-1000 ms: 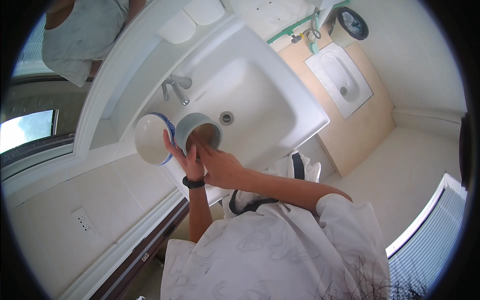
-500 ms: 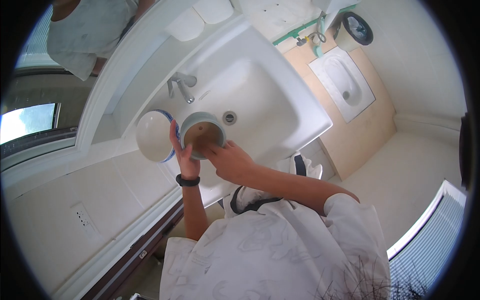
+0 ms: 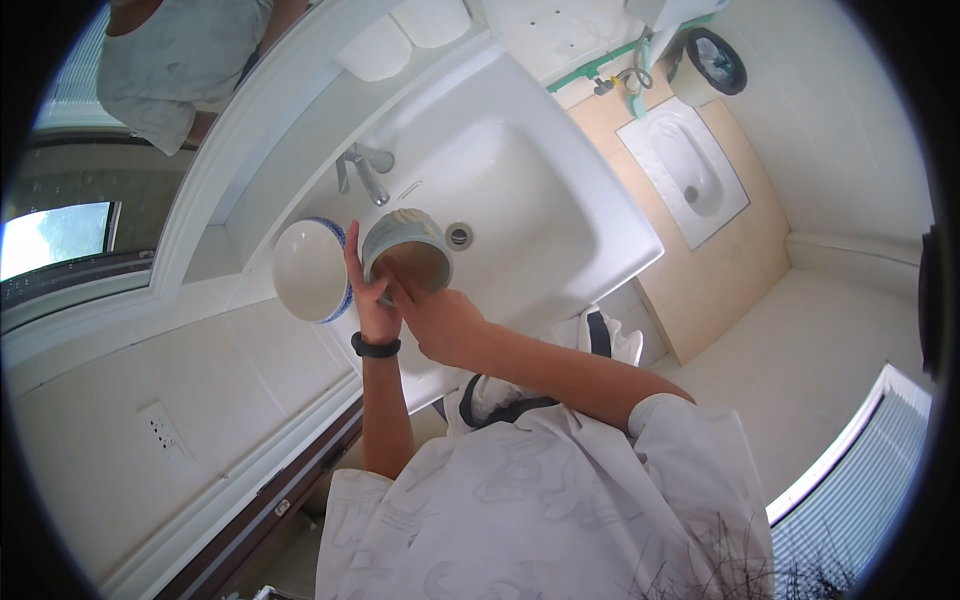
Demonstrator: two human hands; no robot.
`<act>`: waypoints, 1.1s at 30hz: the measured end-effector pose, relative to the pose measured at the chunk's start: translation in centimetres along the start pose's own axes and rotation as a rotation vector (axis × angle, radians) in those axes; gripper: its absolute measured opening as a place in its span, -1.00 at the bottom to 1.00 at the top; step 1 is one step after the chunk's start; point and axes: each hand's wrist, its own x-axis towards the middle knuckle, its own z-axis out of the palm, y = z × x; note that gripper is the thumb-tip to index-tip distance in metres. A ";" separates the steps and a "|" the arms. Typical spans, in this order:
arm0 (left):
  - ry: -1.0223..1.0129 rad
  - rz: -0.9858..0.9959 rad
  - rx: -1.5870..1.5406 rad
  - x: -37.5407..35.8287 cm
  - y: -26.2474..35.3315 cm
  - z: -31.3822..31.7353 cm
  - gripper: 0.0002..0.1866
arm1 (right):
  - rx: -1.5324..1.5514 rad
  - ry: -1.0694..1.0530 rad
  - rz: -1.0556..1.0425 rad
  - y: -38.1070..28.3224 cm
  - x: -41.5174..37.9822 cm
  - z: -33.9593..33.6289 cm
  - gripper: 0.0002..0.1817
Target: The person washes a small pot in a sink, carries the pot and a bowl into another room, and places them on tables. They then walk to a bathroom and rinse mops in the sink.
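Observation:
My left hand (image 3: pixel 376 312), with a black band on its wrist, is wrapped round the left side of a pale blue-green round pot (image 3: pixel 408 228). The pot is tilted, so its brownish inside faces me and its patterned outer wall shows. Over the near rim, my right hand (image 3: pixel 440 322) reaches in with bent fingers close together. Their tips are partly hidden, and I cannot make out anything held in them. A white bowl with a blue patterned outside (image 3: pixel 305 270) lies left of the pot, close to my left fingers.
Below the pot is a white washbasin (image 3: pixel 590 190) with a chrome tap (image 3: pixel 368 175) and a drain (image 3: pixel 459 236). A mirror (image 3: pixel 90 200) and ledge border it on the left. To the right are a squat toilet (image 3: pixel 690 170) and a bin (image 3: pixel 715 62).
The pot has tipped toward me, bringing its far outer wall into view. My right hand has shifted slightly left, and my left hand has moved a little up. The bowl has stayed put.

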 end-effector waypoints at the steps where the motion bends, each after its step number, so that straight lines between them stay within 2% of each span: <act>1: -0.017 0.022 -0.061 -0.1 0.1 0.0 -0.05 | -0.013 0.000 0.004 -0.4 0.0 -0.2 -0.09; 5: -0.052 0.015 -0.240 -0.3 -0.9 -0.1 -0.04 | -0.054 -0.024 0.073 -0.9 -1.4 -2.0 -0.19; 7: -0.013 0.007 -0.181 -0.4 -0.9 0.8 -0.07 | -0.393 0.000 0.148 -0.6 -1.6 -1.7 -0.25; 8: 0.027 0.001 -0.119 -0.4 -0.8 1.0 -0.11 | -0.395 -0.002 0.143 -0.4 -1.7 -1.7 -0.25; 9: 0.033 0.007 -0.122 -0.3 -1.5 0.4 -0.11 | -0.405 0.081 0.118 0.1 -1.8 -1.9 -0.32; 10: 0.085 -0.081 -0.212 -0.2 -2.5 -0.4 -0.17 | -0.416 0.164 0.088 0.7 -1.7 -2.2 -0.39; 11: 0.138 -0.165 -0.302 -0.1 -3.2 -1.4 -0.24 | -0.423 0.162 0.069 1.3 -1.4 -2.6 -0.39; 12: 0.153 -0.146 -0.308 0.0 -3.2 -1.6 -0.24 | -0.259 0.299 -0.002 2.1 -0.9 -2.9 -0.48; 13: 0.173 -0.227 -0.314 -0.2 -3.2 -1.6 -0.31 | -0.089 0.425 -0.075 2.7 -0.3 -3.5 -0.56; 14: 0.195 -0.307 -0.323 -0.5 -3.2 -1.6 -0.38 | -0.093 0.411 -0.103 3.5 0.1 -4.3 -0.56; 15: 0.217 -0.286 -0.334 -0.8 -3.2 -1.7 -0.38 | 0.305 0.386 0.025 4.3 0.5 -5.2 -0.62; 16: 0.201 -0.353 -0.374 -0.9 -3.1 -1.9 -0.42 | 0.698 0.344 0.163 4.9 1.0 -6.0 -0.67; 17: 0.181 -0.419 -0.415 -1.1 -3.2 -2.0 -0.44 | 0.883 0.386 0.234 6.1 1.7 -5.5 -0.64; 20: 0.247 -0.457 -0.502 -1.5 -3.9 -2.4 -0.41 | 0.886 0.369 0.276 7.2 3.6 -5.6 -0.69; 22: 0.283 -0.503 -0.635 -1.4 -5.1 -2.9 -0.38 | 1.130 0.361 0.430 7.2 5.4 -5.3 -0.66; 26: 0.320 -0.523 -0.744 -1.0 -7.0 -4.0 -0.36 | 1.048 0.242 0.377 5.8 10.1 -5.7 -0.58; 29: 0.389 -0.532 -0.862 -0.3 -9.0 -4.9 -0.37 | 1.079 0.075 0.344 4.2 13.4 -6.4 -0.51; 31: 0.396 -0.535 -0.816 0.5 -10.1 -5.6 -0.41 | 1.081 -0.069 0.329 3.3 15.5 -6.7 -0.49; 33: 0.404 -0.502 -0.774 1.0 -11.0 -5.8 -0.43 | 1.065 -0.087 0.330 2.9 16.8 -6.9 -0.52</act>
